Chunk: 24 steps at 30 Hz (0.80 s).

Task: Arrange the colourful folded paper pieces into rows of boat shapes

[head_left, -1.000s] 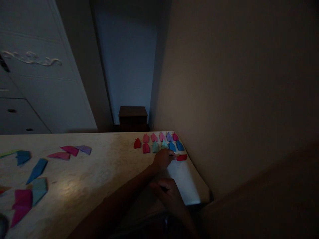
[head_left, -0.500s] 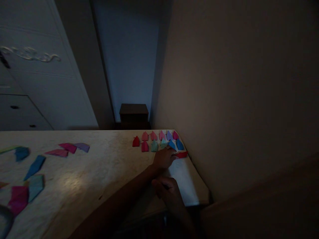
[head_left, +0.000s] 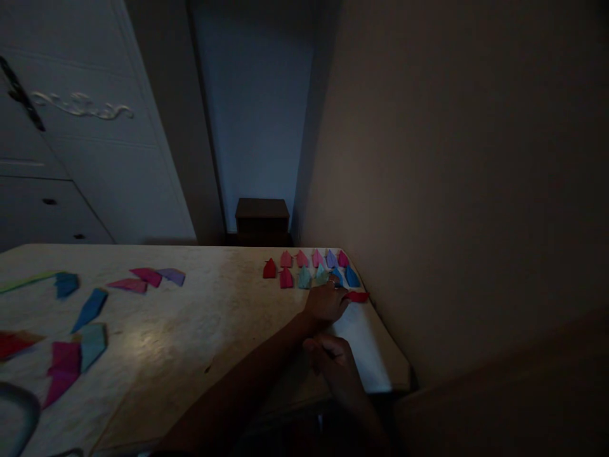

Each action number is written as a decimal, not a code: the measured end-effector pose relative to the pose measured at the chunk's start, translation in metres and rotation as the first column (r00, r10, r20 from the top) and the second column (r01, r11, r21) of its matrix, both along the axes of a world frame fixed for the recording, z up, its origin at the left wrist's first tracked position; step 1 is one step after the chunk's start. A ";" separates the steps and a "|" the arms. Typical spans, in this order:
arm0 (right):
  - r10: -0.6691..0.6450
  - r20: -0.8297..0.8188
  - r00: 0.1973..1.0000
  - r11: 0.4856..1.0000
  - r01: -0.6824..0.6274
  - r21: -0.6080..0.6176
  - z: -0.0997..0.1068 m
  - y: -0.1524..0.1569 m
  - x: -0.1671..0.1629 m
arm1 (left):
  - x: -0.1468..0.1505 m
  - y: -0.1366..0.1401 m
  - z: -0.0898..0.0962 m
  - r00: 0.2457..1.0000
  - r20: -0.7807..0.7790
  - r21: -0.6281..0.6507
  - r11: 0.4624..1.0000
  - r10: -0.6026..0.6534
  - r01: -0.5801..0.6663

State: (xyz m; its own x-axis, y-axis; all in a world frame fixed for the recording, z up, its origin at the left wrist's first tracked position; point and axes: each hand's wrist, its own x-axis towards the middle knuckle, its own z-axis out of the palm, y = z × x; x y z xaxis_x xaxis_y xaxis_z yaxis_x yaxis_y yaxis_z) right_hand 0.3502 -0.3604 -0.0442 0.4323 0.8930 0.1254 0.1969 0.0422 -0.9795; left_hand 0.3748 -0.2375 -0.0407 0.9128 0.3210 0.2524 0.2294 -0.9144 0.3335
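My left hand (head_left: 327,302) reaches across to the far right of the table, its fingers closed on the near end of a red folded paper (head_left: 358,296). Just beyond it lie two rows of small folded paper pieces with pointed tops, among them a blue piece (head_left: 351,276), a pale green piece (head_left: 304,277) and a red piece (head_left: 269,268). The left fingers partly cover another blue piece (head_left: 337,274). Nearer the table's front edge, my right hand (head_left: 335,363) is curled closed below the left wrist, and no object shows in it.
More coloured paper pieces lie loose on the left, including a magenta piece (head_left: 64,368), a teal piece (head_left: 92,346) and a purple piece (head_left: 172,275). A curved grey object (head_left: 21,406) is at the lower left. The wall (head_left: 428,190) runs close along the table's right side.
The view has turned slightly left, so everything sits farther right in it. The left hand stays at the red paper, whose angle has altered a little. The right hand looks the same.
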 end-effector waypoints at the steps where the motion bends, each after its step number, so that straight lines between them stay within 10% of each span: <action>1: 0.000 0.001 1.000 1.000 0.000 0.004 0.000 0.000 0.000 | -0.001 0.000 0.001 1.000 0.004 -0.004 1.000 0.003 -0.003; 15: -0.082 0.033 0.996 0.997 0.083 -0.006 -0.003 0.000 0.002 | -0.036 -0.001 0.008 0.989 -0.004 -0.044 0.988 0.146 -0.146; 24: -0.125 0.032 0.992 0.986 0.128 -0.108 -0.002 0.001 0.001 | -0.127 0.005 0.009 0.982 -0.114 -0.057 0.986 0.152 -0.159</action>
